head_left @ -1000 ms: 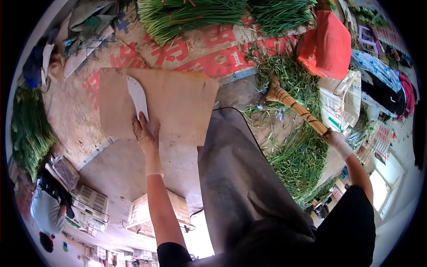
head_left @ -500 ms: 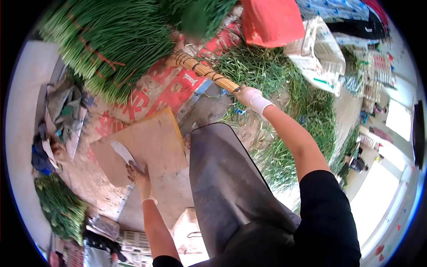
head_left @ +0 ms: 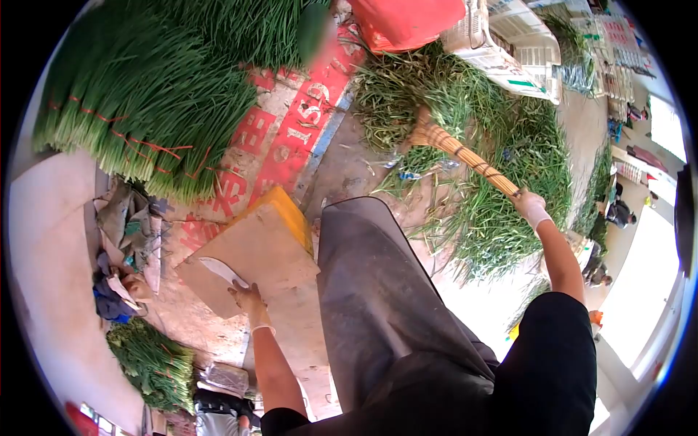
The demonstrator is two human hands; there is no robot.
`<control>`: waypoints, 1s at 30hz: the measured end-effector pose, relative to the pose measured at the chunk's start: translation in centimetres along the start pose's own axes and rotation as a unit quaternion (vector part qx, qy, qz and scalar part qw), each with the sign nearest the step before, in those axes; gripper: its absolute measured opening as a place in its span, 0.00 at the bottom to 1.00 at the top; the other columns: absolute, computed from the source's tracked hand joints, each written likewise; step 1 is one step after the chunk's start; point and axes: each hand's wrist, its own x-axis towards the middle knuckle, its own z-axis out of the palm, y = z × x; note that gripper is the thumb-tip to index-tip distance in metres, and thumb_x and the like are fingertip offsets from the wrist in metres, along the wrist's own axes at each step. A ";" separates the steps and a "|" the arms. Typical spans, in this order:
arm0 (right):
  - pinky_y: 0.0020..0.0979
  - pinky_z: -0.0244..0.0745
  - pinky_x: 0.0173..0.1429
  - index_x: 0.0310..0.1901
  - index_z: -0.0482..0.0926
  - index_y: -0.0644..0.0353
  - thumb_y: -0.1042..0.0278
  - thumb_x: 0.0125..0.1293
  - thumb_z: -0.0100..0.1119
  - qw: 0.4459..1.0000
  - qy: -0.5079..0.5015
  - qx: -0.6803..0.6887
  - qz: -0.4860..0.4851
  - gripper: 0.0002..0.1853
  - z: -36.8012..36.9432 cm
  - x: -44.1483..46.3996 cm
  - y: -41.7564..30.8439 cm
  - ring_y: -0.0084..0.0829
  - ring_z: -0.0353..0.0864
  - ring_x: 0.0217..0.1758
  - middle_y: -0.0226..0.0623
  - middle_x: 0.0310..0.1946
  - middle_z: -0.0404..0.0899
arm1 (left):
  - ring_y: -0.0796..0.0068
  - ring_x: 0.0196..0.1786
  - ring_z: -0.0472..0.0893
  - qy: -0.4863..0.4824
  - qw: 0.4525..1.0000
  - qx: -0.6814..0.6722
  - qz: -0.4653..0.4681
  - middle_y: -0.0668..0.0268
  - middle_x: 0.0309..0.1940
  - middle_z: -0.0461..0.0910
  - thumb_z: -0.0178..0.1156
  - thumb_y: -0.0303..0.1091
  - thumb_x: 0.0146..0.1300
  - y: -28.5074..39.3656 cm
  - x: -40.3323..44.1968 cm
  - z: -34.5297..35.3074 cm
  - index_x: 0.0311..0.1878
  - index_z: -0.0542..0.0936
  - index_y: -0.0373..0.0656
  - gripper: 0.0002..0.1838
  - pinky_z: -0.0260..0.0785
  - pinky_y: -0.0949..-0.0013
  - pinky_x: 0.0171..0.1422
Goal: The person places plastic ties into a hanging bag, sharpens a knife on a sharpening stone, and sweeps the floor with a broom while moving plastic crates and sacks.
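One tan straw hand broom with dark bindings (head_left: 476, 163): held at a slant above or on the loose green leaf litter (head_left: 516, 218), off to my right; I cannot tell whether its flared brush touches the litter.
Right grip (head_left: 531, 206): closed around the end of the broom's handle, seen from my remote post.
Broom handling: likely light, with a stiff, ridged shaft and springier bristles; I judge the bound handle the sound place to hold, as the flared end would bend.
One curved, silver-white knife (head_left: 218, 269): flat on the tan, flat-topped board with a yellow side (head_left: 251, 251), blade pointing away from my left grip (head_left: 249, 299).
Left grip: fingers spread at the knife's handle end; I cannot tell if they close on it.
Knife handling: probably stiff and modest in weight, possibly slick if wet; the handle is the only safe hold.
Count at the table (head_left: 302, 131), its top printed red: one broom, one knife, one board, one red bag-like cover (head_left: 407, 20).
Green stalks with red ties (head_left: 138, 94): one broad mass whose bundles I cannot number, plus one smaller green bunch (head_left: 149, 363); limp and easily bruised, by my reckoning, and best held at the tied, pale ends.
White plastic crates (head_left: 494, 47): at least one beside the red cover.
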 end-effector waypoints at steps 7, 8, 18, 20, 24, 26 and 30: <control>0.32 0.75 0.35 0.46 0.72 0.61 0.59 0.52 0.58 0.967 -0.139 0.215 -0.007 0.21 7.1 -6.9 5.0 0.36 0.80 0.32 0.42 0.29 0.78 | 0.51 0.68 0.55 0.180 0.948 0.051 0.256 0.48 0.64 0.57 0.57 0.37 0.56 13.6 -6.9 -3.5 0.63 0.61 0.42 0.32 0.52 0.57 0.68; 0.31 0.76 0.30 0.45 0.72 0.63 0.64 0.50 0.61 0.958 -0.140 0.248 -0.022 0.20 6.1 -9.7 4.2 0.35 0.80 0.26 0.41 0.24 0.78 | 0.56 0.59 0.65 0.129 0.900 0.102 0.404 0.52 0.56 0.66 0.56 0.38 0.57 17.2 -9.5 -4.4 0.62 0.63 0.42 0.29 0.59 0.60 0.62; 0.25 0.70 0.24 0.66 0.51 0.54 0.67 0.54 0.59 0.706 -0.265 0.591 -0.286 0.39 -3.0 -14.1 -6.1 0.25 0.73 0.23 0.35 0.26 0.74 | 0.70 0.33 0.78 -0.531 0.718 -0.450 0.016 0.63 0.32 0.77 0.62 0.43 0.53 43.1 -25.4 12.2 0.43 0.71 0.45 0.18 0.74 0.70 0.35; 0.23 0.70 0.24 0.69 0.45 0.51 0.72 0.55 0.57 0.518 -0.376 0.696 -0.324 0.42 -5.1 -10.3 -8.2 0.23 0.73 0.23 0.33 0.28 0.74 | 0.68 0.30 0.78 -0.463 0.706 -0.537 -0.001 0.62 0.30 0.77 0.61 0.39 0.53 45.3 -21.4 12.8 0.39 0.72 0.43 0.14 0.74 0.67 0.35; 0.21 0.69 0.23 0.69 0.45 0.49 0.74 0.54 0.58 0.431 -0.412 0.707 -0.379 0.43 -6.4 -0.7 -15.4 0.21 0.72 0.22 0.31 0.30 0.73 | 0.64 0.25 0.77 -0.425 0.791 -0.432 -0.084 0.60 0.25 0.76 0.59 0.35 0.54 53.0 -14.6 13.1 0.37 0.73 0.41 0.10 0.74 0.61 0.33; 0.21 0.68 0.23 0.69 0.46 0.49 0.73 0.56 0.56 0.492 -0.335 0.706 -0.383 0.41 -8.3 2.3 -16.0 0.20 0.71 0.21 0.31 0.28 0.72 | 0.61 0.23 0.77 -0.419 0.836 -0.350 -0.065 0.59 0.23 0.75 0.60 0.36 0.52 56.8 -15.5 13.4 0.36 0.72 0.38 0.13 0.74 0.59 0.31; 0.22 0.67 0.20 0.67 0.50 0.51 0.76 0.56 0.54 0.316 -0.418 0.799 -0.294 0.37 -2.8 11.3 -8.1 0.20 0.70 0.20 0.32 0.27 0.72 | 0.61 0.29 0.78 -0.359 0.872 -0.324 0.073 0.57 0.32 0.78 0.63 0.34 0.45 62.2 -20.9 24.8 0.38 0.71 0.31 0.20 0.74 0.62 0.31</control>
